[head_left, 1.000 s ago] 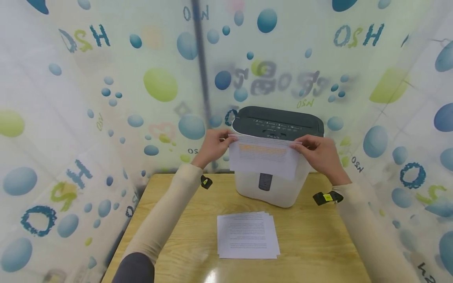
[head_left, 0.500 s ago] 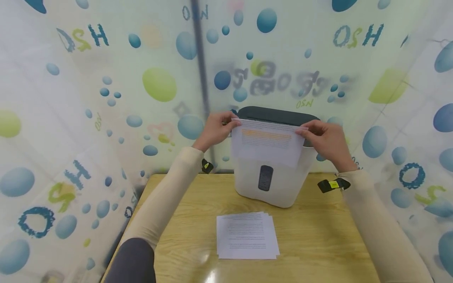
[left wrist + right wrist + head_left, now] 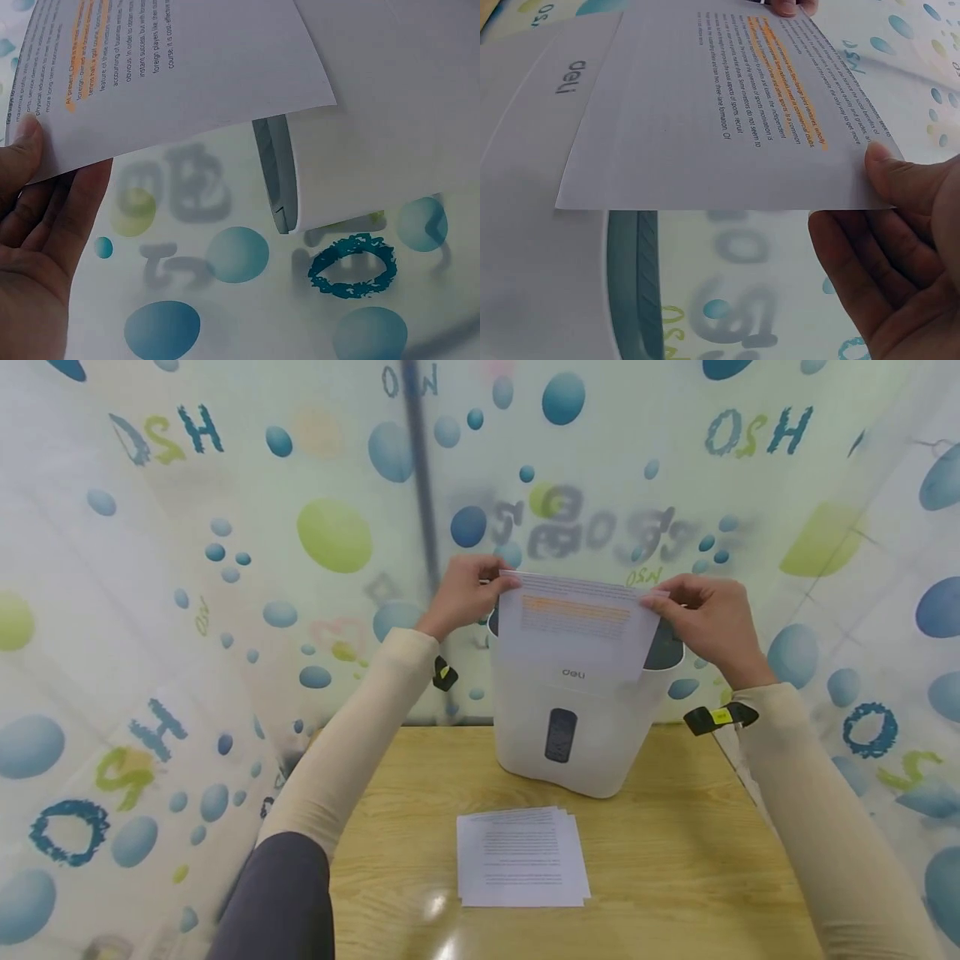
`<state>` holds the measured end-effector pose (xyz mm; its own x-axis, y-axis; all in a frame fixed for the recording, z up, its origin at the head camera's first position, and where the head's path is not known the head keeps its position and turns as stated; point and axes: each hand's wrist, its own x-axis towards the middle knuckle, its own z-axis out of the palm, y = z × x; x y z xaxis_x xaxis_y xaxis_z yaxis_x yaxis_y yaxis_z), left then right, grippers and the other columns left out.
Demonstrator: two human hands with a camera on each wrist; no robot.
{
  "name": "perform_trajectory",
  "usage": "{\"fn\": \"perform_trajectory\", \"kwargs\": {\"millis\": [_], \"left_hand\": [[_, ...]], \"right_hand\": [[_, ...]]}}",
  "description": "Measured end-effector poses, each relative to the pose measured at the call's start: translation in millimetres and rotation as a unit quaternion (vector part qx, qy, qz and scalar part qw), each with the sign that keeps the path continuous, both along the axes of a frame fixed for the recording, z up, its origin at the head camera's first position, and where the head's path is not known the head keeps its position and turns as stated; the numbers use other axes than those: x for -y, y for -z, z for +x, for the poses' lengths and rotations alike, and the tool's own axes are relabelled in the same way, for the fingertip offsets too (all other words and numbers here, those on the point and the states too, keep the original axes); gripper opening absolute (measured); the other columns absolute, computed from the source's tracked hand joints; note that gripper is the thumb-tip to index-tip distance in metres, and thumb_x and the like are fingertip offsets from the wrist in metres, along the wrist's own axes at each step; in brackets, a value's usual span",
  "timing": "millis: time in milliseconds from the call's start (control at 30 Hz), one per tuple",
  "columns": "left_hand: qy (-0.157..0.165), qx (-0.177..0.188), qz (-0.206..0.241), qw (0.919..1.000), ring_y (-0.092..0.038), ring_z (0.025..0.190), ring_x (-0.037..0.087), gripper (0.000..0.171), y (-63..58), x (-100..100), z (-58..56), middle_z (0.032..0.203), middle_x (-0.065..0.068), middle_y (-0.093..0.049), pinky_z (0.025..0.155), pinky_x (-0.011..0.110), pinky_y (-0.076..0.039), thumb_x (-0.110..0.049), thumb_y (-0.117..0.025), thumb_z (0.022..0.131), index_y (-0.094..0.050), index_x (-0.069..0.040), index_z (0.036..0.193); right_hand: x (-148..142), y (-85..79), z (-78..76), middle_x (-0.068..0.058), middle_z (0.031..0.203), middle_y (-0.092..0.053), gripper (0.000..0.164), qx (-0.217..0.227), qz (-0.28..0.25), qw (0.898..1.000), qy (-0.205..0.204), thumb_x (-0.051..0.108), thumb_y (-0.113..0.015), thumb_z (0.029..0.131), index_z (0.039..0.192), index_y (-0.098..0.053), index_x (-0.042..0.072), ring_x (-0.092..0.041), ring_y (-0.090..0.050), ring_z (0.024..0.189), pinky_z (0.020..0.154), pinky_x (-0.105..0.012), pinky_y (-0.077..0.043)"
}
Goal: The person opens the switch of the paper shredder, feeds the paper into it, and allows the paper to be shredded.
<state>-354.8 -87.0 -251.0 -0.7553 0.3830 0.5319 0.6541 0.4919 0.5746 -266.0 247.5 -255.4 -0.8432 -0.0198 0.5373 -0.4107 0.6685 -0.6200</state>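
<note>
While left hand (image 3: 467, 595) and right hand (image 3: 708, 620) pinch a white printed paper sheet (image 3: 573, 635), dark-topped white plastic shredder (image 3: 607, 731) stands below them.

Both arms stretched from near side to far side, hands up, well apart. Left arm (image 3: 348, 747) slants far and right; cream sleeve, dark covering (image 3: 281, 893) at near end. Right arm (image 3: 813, 802) slants far and left, cream sleeve too. Black-and-yellow straps (image 3: 722, 717) at both wrists. Left hand (image 3: 465, 593) in a pinch grip, thumb (image 3: 24, 150) facing its wrist camera, fingers behind. Right hand (image 3: 708, 617) mirrors it: thumb (image 3: 904, 180) against the fingers, other fingers (image 3: 866, 270) bent, palm partly showing. Hands not touching each other.
</note>
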Motion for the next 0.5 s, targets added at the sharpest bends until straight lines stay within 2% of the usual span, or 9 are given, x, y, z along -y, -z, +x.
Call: {"fn": "perform_trajectory", "kwargs": {"millis": [67,200,333,500], "left_hand": [[0.002,0.008,0.006,0.9999,-0.072,0.083,0.012,0.013,-5.7,-2,-1.3,0.101,0.007,-0.079,0.063,0.025,-0.049,-0.022,-0.069,0.1,-0.076,-0.011,0.1],[0.004,0.002,0.014,0.9999,-0.072,0.081,0.014,0.012,-16.3,-6,-4.7,0.099,0.007,-0.079,0.065,0.025,-0.052,-0.019,-0.069,0.099,-0.076,-0.009,0.099],[0.006,-0.008,0.014,0.9999,-0.071,0.08,0.018,0.012,-25.2,-9,-8.3,0.098,0.007,-0.079,0.061,0.026,-0.049,-0.018,-0.069,0.099,-0.077,-0.009,0.097],[0.012,-0.019,0.008,0.9997,-0.073,0.085,0.012,0.012,-34.0,-14,-14.0,0.101,0.008,-0.078,0.066,0.025,-0.052,-0.018,-0.068,0.1,-0.077,-0.009,0.099]], "right_hand": [[-1,-4.8,-1.1,0.033,0.076,-0.066,0.034,0.004,0.002,1.0,0.006,0.043,-0.074,0.093,0.104,-0.08,0.011,-0.002,-0.065,0.074,0.056,-0.019,-0.043],[-3,-14.3,-3.3,0.034,0.075,-0.064,0.035,0.001,0.006,1.0,0.014,0.043,-0.074,0.093,0.105,-0.08,0.01,0.005,-0.063,0.073,0.061,-0.018,-0.044],[-5,-23.0,-4.8,0.032,0.074,-0.066,0.034,0.003,-0.002,1.0,0.01,0.041,-0.075,0.094,0.104,-0.08,0.009,0.007,-0.065,0.072,0.065,-0.018,-0.045],[-9,-30.1,-7.4,0.03,0.074,-0.067,0.032,0.004,-0.013,1.0,0.008,0.039,-0.075,0.094,0.102,-0.079,0.008,0.006,-0.065,0.075,0.071,-0.021,-0.043]]}}
